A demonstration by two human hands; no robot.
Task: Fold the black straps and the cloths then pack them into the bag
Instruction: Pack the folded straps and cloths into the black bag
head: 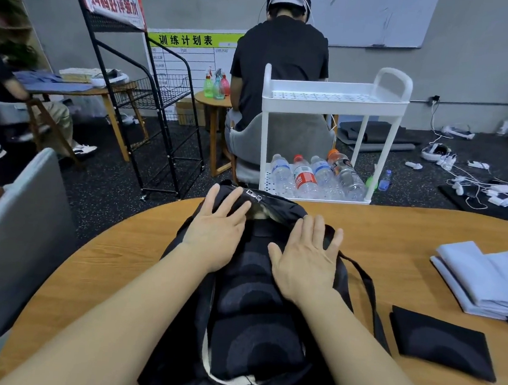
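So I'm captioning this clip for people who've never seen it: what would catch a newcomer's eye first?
The two bare hands, left hand and right hand, lying flat with straight fingers on a black bag in the middle of the wooden table. To the right lie a stack of folded white cloths and a folded black strap. Behind the table stands a white cart holding bottles.

A rounded wooden counter (396, 232) is carrying everything here. A black backpack (255, 300) is lying flat on it, directly under the left hand (217, 229) and the right hand (305, 258), with its zippered top pointing away past the fingertips. One shoulder strap (367, 282) is trailing onto the wood just right of the right hand. Further right, a folded black cloth (442, 344) is lying apart from the backpack, and beyond it a stack of folded white cloths (481, 279) is sitting.
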